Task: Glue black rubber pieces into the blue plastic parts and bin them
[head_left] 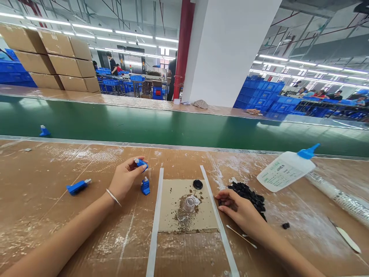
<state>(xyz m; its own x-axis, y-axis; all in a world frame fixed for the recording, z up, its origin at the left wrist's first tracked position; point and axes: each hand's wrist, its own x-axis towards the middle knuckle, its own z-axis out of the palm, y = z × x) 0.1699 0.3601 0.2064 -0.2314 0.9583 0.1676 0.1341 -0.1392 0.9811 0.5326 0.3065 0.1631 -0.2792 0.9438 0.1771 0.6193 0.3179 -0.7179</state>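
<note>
My left hand [127, 177] pinches a small blue plastic part [141, 164] with a pale metallic tip, raised off the table. Just below it stands a similar blue part [145, 186], and another blue part [77, 187] lies farther left. My right hand [235, 206] is at the left edge of a heap of small black pieces [249, 196], its thumb and fingers closed on what looks like one black piece. Between my hands, a stained cardboard sheet [167, 215] carries a small clear cup [189, 204] and a round black cap [197, 184].
White tape strips [155, 227] flank the cardboard. Cotton swabs [241, 236] lie by my right wrist. To the right are a white bottle with blue nozzle [285, 171], a plastic-wrapped roll [337, 194] and a knife [347, 237]. Beyond runs a green conveyor belt [138, 125] carrying one blue part [44, 131].
</note>
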